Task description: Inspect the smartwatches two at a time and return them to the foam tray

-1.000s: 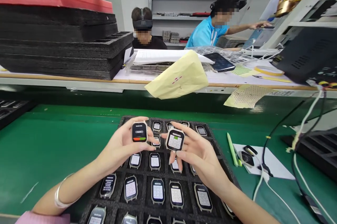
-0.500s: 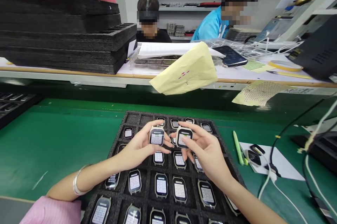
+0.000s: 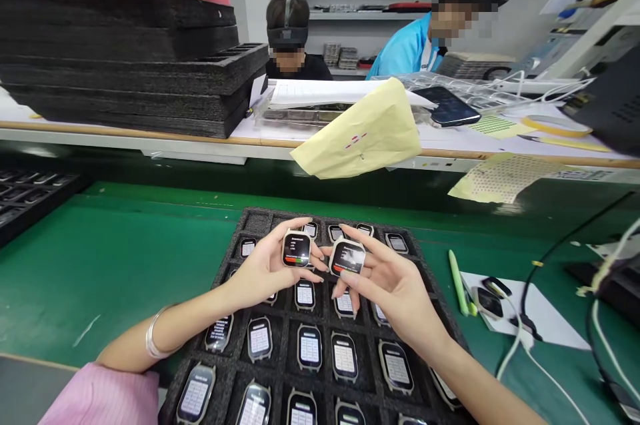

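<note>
One lit watch (image 3: 297, 249) sits gripped in the half-curled left hand (image 3: 260, 272), another lit watch (image 3: 347, 256) likewise in the right hand (image 3: 395, 284); beneath both, a foam tray (image 3: 256, 221).

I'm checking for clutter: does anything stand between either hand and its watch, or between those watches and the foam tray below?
Nothing visible except fingers: the left hand grips the left watch, the right hand the right watch, and both watches are above the foam tray.

Watches (image 3: 309, 348) in tray (image 3: 257, 220) on bench (image 3: 150, 232)
</note>
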The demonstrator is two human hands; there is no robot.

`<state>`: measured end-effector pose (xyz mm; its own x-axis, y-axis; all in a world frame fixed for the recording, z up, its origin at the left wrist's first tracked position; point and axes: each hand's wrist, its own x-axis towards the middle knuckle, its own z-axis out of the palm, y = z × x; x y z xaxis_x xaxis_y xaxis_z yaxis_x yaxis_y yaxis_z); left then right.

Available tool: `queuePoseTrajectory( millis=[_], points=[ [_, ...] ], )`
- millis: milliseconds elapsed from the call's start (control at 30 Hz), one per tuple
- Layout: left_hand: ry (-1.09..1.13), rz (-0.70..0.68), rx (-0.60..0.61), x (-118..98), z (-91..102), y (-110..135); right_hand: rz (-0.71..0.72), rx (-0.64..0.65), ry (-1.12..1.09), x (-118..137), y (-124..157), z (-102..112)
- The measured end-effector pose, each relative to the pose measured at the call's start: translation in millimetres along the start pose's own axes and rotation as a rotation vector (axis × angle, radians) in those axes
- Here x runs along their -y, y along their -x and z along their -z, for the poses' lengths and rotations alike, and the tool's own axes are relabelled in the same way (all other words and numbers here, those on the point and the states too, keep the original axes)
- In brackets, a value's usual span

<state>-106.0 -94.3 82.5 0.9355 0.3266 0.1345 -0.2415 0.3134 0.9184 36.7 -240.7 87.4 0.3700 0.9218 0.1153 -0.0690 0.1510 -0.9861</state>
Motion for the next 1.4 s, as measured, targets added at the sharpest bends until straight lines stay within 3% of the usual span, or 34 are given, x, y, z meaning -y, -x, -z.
queuePoseTrajectory(
  millis=[200,467,733,1033,1400],
  points=[
    [-0.051,0.02,-0.052,1.3,-1.8,0.0,0.016,0.047,-0.076,1.3,2.1,2.6],
    [-0.081,0.0,-0.031,-0.2,-1.6,0.2,0.01,-0.041,-0.034,-4.4,0.4,-0.3],
    [-0.159,0.034,-0.137,0.0,-1.1,-3.1,0.019,0.02,-0.144,-6.3,-0.4,1.8],
    [-0.1,-0.044,-0.043,4.7,5.1,-1.0,0.04,0.105,-0.104,-8.8,1.4,2.8],
    [-0.122,0.022,-0.03,10.3,22.0,5.0,-0.035,0.184,0.027,-24.1,-8.7,2.6]
  ],
)
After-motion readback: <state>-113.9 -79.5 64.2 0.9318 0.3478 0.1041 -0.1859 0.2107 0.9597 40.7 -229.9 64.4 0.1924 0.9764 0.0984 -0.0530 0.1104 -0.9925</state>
